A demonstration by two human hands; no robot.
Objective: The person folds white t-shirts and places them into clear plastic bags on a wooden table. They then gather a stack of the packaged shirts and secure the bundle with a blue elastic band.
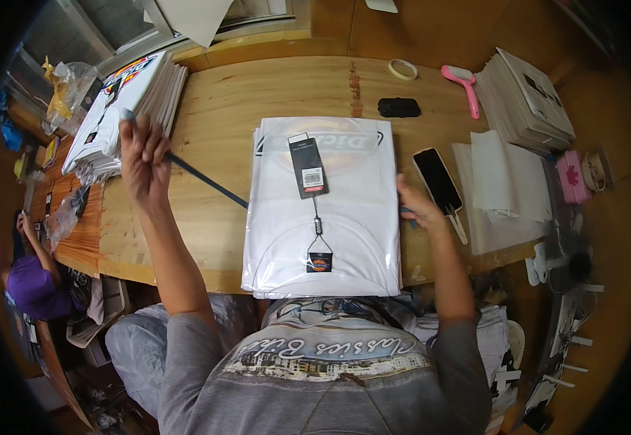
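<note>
Folded white T-shirts in clear plastic (359,217) lie in a small stack at the near table edge in front of me. On the top one rest a black hang tag (307,168) on a cord and a dark neck label (320,262). From under the stack's left side a dark blue strip (207,180) slants up taut to my left hand (145,156), which is closed on its end, slightly blurred. Beside the stack's right edge, my right hand (420,205) is curled, with bits of blue strip showing at its fingers; the stretch beneath the shirts is hidden.
Taller piles stand at back left, folded white shirts (123,109), and back right, flat packs (529,101). Right of me lie a phone (439,180), white sheets (507,188), a pink roller (464,87), a black case (399,107) and tape (403,69). A purple-capped person (36,286) is at far left.
</note>
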